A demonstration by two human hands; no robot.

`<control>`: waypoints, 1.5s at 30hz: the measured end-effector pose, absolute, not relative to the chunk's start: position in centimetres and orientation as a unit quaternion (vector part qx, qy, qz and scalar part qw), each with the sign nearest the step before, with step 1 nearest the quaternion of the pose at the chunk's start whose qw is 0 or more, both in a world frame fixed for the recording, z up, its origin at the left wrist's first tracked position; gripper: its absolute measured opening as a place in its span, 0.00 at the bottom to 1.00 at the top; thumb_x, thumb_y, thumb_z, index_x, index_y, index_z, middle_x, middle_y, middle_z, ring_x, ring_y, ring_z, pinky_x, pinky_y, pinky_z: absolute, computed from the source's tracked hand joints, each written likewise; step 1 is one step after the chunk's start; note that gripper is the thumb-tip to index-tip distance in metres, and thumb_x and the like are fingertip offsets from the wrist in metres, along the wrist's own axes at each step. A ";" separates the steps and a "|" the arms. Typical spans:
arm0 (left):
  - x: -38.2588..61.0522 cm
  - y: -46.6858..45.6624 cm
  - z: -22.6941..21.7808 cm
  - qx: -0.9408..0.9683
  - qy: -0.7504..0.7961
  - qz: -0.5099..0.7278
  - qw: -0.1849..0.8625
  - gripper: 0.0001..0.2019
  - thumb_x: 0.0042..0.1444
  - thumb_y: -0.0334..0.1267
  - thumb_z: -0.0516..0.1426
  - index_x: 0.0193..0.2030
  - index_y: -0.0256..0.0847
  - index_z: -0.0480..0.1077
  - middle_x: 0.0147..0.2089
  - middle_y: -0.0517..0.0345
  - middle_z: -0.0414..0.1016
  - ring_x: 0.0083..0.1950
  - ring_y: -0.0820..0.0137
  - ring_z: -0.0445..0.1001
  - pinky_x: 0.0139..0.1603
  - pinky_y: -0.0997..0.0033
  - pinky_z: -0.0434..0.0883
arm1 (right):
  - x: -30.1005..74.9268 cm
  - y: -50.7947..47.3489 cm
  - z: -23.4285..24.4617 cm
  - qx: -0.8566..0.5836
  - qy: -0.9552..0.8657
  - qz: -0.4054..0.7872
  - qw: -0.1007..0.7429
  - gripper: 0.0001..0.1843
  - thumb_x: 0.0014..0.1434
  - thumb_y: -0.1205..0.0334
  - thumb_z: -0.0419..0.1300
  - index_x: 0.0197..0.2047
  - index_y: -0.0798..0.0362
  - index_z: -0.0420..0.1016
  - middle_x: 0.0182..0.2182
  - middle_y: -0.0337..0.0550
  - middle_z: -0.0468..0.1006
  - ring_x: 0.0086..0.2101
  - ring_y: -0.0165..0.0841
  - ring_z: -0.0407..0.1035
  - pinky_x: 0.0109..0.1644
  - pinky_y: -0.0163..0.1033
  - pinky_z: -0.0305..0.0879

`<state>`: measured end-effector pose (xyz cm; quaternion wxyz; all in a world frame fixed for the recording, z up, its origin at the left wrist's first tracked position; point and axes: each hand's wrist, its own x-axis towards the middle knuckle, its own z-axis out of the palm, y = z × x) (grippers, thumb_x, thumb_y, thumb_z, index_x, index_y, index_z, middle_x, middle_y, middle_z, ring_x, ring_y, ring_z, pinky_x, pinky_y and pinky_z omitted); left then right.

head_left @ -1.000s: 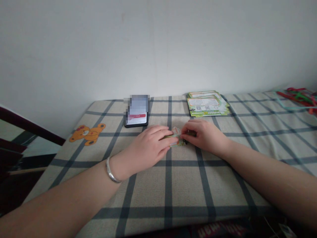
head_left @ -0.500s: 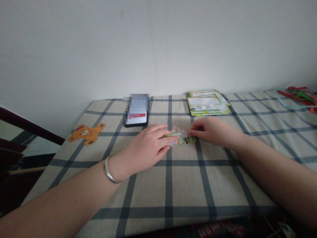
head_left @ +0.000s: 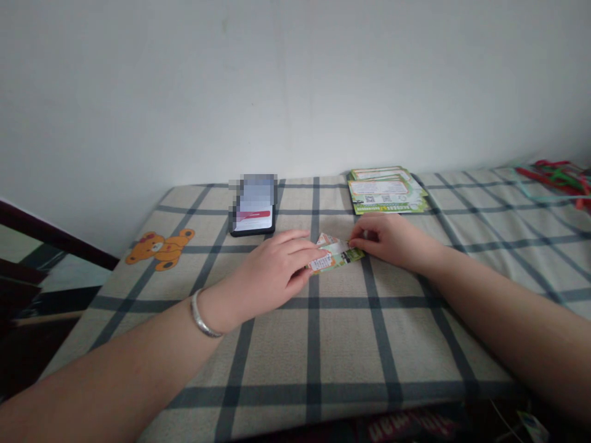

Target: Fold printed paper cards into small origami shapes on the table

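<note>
A small folded leaflet [head_left: 340,257], printed in green, white and orange, lies at the middle of the checked tablecloth with a pointed fold standing up on its far side. My left hand [head_left: 277,267], with a silver bangle at the wrist, holds its left end, fingers over the top and thumb along the near edge. At the opposite end, my right hand [head_left: 388,240] pinches the leaflet's upper right edge between thumb and forefinger. The fingertips cover parts of both ends.
Behind my right hand sits a stack of similar leaflets [head_left: 381,187]. A phone [head_left: 253,215] lies near the wall, left of centre. An orange bear cutout [head_left: 161,249] is at the left. Red and green items [head_left: 561,175] lie at the far right.
My left hand has drawn back slightly to the left, uncovering more of the leaflet's printed face. My right hand has moved a little left, still pinching the edge.
</note>
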<state>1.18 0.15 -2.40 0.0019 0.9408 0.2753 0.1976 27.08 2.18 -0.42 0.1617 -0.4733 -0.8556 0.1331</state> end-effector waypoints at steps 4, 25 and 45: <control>1.2 0.2 -2.5 0.942 0.270 0.199 0.002 0.15 0.63 0.32 0.53 0.56 0.43 0.69 0.57 0.57 0.72 0.62 0.65 0.62 0.64 0.56 0.64 | 27.2 2.2 -0.3 -0.485 -0.848 0.158 0.146 0.07 0.58 0.58 0.60 0.35 0.49 0.78 0.28 0.36 0.78 0.26 0.27 0.67 0.30 0.34 0.60; 1.3 0.0 -2.3 0.939 0.274 0.206 0.015 0.14 0.63 0.31 0.53 0.54 0.41 0.69 0.56 0.53 0.70 0.63 0.63 0.62 0.63 0.54 0.65 | 26.7 2.2 -0.8 -0.518 -0.828 0.157 0.145 0.06 0.58 0.60 0.58 0.32 0.50 0.74 0.26 0.37 0.76 0.25 0.28 0.66 0.28 0.34 0.57; 1.2 -0.2 -1.8 0.937 0.292 0.183 0.049 0.15 0.63 0.31 0.52 0.55 0.42 0.68 0.55 0.53 0.69 0.58 0.65 0.66 0.61 0.57 0.66 | 25.4 2.0 -1.2 -0.437 -0.872 0.091 0.200 0.07 0.60 0.60 0.58 0.33 0.53 0.74 0.30 0.41 0.74 0.30 0.30 0.65 0.34 0.35 0.58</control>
